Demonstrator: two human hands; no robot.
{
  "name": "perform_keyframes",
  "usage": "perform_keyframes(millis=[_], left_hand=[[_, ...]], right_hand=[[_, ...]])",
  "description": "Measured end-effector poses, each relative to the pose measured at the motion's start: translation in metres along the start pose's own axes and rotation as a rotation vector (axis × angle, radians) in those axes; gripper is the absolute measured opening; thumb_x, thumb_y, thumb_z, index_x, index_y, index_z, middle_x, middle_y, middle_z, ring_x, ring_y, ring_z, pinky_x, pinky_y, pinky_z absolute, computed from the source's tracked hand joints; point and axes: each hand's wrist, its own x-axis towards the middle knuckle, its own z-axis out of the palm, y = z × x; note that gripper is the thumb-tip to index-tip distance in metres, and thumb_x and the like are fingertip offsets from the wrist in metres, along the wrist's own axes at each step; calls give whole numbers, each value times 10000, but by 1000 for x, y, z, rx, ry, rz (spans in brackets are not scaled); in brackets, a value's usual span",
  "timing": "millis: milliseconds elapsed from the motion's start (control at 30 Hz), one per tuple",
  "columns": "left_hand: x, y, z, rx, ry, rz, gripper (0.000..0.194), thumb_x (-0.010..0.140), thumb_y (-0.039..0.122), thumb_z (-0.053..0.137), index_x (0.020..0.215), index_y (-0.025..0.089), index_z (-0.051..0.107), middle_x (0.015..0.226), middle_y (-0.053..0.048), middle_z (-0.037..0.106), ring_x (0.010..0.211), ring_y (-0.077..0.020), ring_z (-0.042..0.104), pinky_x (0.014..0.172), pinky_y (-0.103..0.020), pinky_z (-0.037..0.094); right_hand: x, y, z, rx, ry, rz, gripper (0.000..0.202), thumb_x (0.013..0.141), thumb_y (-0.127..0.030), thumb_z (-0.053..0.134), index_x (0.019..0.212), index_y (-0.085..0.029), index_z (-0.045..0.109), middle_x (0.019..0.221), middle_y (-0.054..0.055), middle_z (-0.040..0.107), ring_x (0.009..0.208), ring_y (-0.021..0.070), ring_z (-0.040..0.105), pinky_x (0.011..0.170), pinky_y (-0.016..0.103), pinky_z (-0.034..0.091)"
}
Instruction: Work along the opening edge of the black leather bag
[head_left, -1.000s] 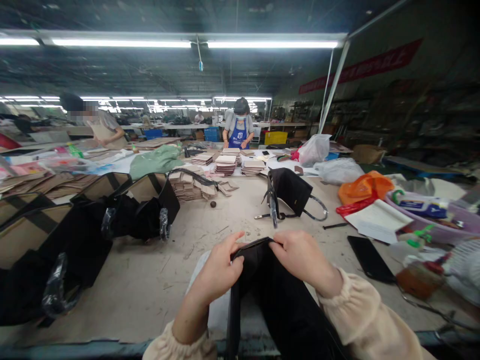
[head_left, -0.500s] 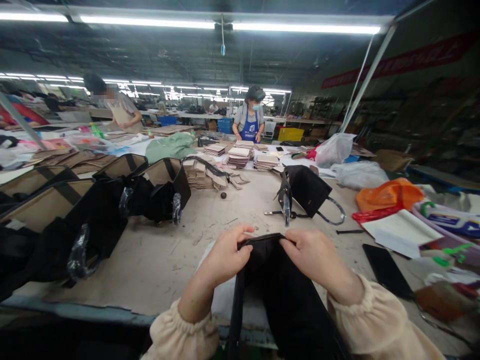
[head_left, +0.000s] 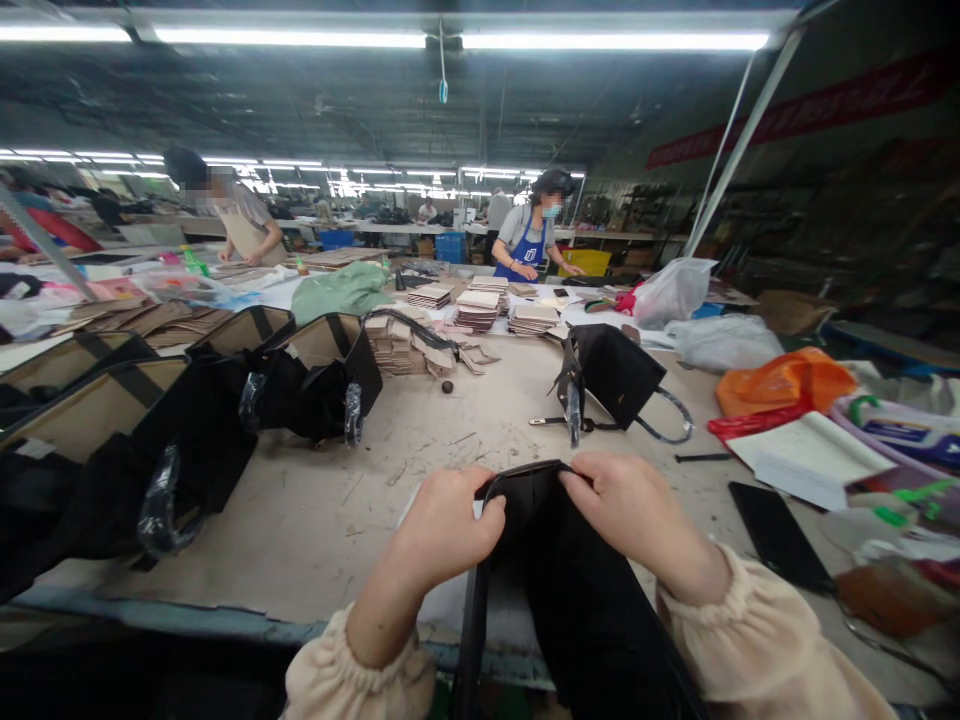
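Where a wide, beige-covered desk (head_left: 300, 530) comes to its near edge, a black, bag-like fabric piece (head_left: 592, 590) is held by its rim

While the desk spreads across most of the lower view, a person in a grey top and blue apron (head_left: 525, 255) stands on its far side. Along the left lies a cluster of black bags with tan panels (head_left: 199, 450), their loop handles wrapped in clear plastic. Nearest the wearer, the fabric piece reaches from just above the near edge down past the bottom of the view. Cream sleeves with gathered cuffs (head_left: 757, 630) cover both forearms. At the rim's left end, the left hand (head_left: 446, 525) pinches the edge between thumb and fingers, some fingertips being hidden behind it; the right hand (head_left: 637, 510) holds the rim's right corner, its thumb lying along the top. Beyond, well apart from the hands, sits a black bag with a plastic-wrapped loop handle (head_left: 619, 375). A crumpled orange plastic bag (head_left: 787, 380) lies to its right, and a pile of tan flat pieces (head_left: 397, 345) to its left. Smaller still are a flat black phone (head_left: 780, 535) right of the right hand, a thin black strip (head_left: 703, 458) and a dark round ball (head_left: 447, 387) near the pile.
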Motion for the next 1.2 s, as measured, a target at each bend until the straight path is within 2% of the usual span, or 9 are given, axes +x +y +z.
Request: perform_keyframes(millis=[133, 267, 567, 767, 1067, 1133, 1200], left_hand=[[3, -2, 2, 56, 11, -20, 191, 826, 249, 466, 666, 178, 541, 610, 3, 586, 551, -110, 480, 536, -246, 272], [6, -7, 4, 7, -39, -14, 251, 857, 241, 413, 623, 174, 473, 596, 3, 557, 575, -109, 480, 550, -239, 277], [5, 0, 0, 13, -89, -17, 286, 891, 253, 372, 632, 179, 465, 615, 4, 559, 595, -120, 496, 573, -237, 302], [5, 3, 5, 22, -56, -22, 269, 890, 249, 379, 650, 181, 480, 635, 0, 566, 607, -124, 501, 576, -242, 302], [6, 3, 5, 23, -68, -49, 253, 896, 255, 378, 677, 183, 480, 667, -7, 582, 635, -133, 524, 591, -245, 300], [6, 2, 6, 27, -60, -52, 235, 894, 260, 387, 691, 185, 478, 673, -6, 584, 638, -135, 528, 588, -246, 294], [6, 0, 7, 32, -50, -56, 224, 893, 261, 390, 699, 187, 476, 678, -6, 588, 641, -137, 532, 586, -249, 288]], right_hand=[[-1, -3, 0, -13, 17, 3, 302, 873, -315, 422, 603, -208, 504, 651, 14, 640, 643, 151, 573, 588, 302, 250], [-2, -3, 0, -12, 21, -3, 292, 866, -294, 427, 601, -205, 511, 658, 15, 643, 649, 149, 576, 588, 305, 247], [3, 2, 0, 5, 32, -15, 287, 853, -274, 438, 602, -196, 553, 654, 23, 644, 642, 147, 566, 572, 302, 240], [2, 7, -1, 31, 25, -24, 312, 865, -287, 437, 593, -192, 557, 629, 22, 633, 613, 143, 551, 563, 302, 238], [-1, 7, -3, 49, 12, -17, 334, 887, -322, 441, 601, -200, 561, 647, 17, 637, 644, 153, 573, 576, 294, 278], [-4, 10, -4, 118, 1, -15, 298, 882, -365, 466, 662, -212, 597, 667, 5, 638, 652, 154, 577, 577, 284, 306], [-9, 12, -7, 215, 33, -15, 203, 845, -401, 540, 820, -228, 644, 730, -6, 649, 675, 151, 584, 604, 272, 352]])
